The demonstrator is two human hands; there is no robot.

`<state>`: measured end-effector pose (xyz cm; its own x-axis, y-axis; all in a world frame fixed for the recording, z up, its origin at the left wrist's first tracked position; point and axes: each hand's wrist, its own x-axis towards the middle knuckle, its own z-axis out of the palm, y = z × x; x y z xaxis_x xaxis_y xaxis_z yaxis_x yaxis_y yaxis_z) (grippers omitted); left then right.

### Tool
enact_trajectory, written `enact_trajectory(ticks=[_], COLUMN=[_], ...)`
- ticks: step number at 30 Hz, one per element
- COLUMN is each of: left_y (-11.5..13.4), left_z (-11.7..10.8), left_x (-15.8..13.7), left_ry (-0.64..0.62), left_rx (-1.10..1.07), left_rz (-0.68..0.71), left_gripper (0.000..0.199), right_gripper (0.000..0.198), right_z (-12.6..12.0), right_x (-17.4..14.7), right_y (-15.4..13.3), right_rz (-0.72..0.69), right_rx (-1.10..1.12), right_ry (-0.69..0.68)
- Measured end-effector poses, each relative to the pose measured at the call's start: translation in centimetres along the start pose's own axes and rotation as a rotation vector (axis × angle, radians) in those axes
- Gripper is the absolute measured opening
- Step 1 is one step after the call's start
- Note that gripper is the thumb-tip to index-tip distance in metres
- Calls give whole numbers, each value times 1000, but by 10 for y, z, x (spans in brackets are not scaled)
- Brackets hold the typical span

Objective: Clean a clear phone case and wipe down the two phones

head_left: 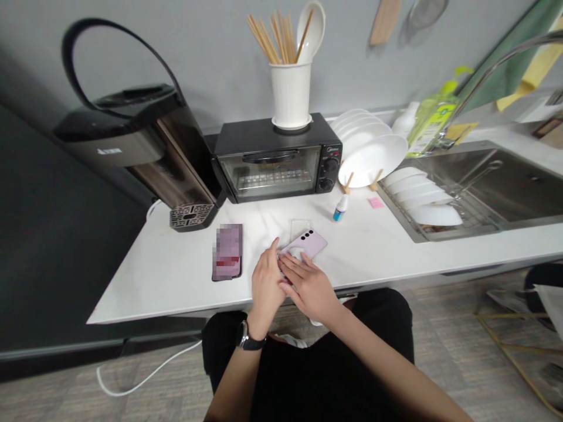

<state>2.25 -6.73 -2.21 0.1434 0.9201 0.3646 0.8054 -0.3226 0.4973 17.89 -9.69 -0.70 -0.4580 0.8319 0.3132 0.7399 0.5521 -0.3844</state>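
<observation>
A lilac phone [317, 243] lies back up and slanted on the white counter, its camera lenses toward the far side. My left hand [267, 280] closes around its near left end, steadying it. With fingers together, my right hand [310, 286] presses a small white cloth [297, 252] against the phone's back; most of the cloth is hidden under the fingers. Just beyond the phone is a clear phone case [301, 225]. To the left lies a second phone [227, 252], its screen blurred out. A small white and blue bottle [340, 209] stands farther right.
A black toaster oven [272, 167] carries a white cup [291, 94] of chopsticks. The water dispenser [176, 152] stands left. White plates [373, 158] fill a rack beside the oven, with a pink sticky note [376, 202] in front. The steel sink [497, 187] is at right.
</observation>
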Motion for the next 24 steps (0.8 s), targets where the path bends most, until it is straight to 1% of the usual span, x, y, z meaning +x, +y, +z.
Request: enact_trajectory(ticks=[3,7,10,13,16,19,21,24], left_y=[2,5,7,8,9,10,9,5], left_z=[0,0,-1,-2,-2,-2,-1,0], left_x=[2,6,8,8,8,8,7,5], left_ry=[-27,-31,-23,-19,-18,-31,-32,-20], left_rx=[3,2,2,-23,-74,-81,-67,-49], left_rz=[-31,-44,-44,-47,-56,-57,-55,-40], left_gripper=[89,96,100,103,102,98,90,79], right_gripper=[57,57,58,62,65,68,69,58], right_z=[-6,-15,-19,-17,-10,-3,1,5], right_x=[-16,-29,-26,-14,4,20,27,28], right_y=[11,39,60,69,66,51,37,15], right_rz=[6,126,217,275,320,340,310,197], right_rx=[-4,-76,-142,-161,-154,-174,-180,-141], right_ry=[-18,42,102,132,144,136,111,65])
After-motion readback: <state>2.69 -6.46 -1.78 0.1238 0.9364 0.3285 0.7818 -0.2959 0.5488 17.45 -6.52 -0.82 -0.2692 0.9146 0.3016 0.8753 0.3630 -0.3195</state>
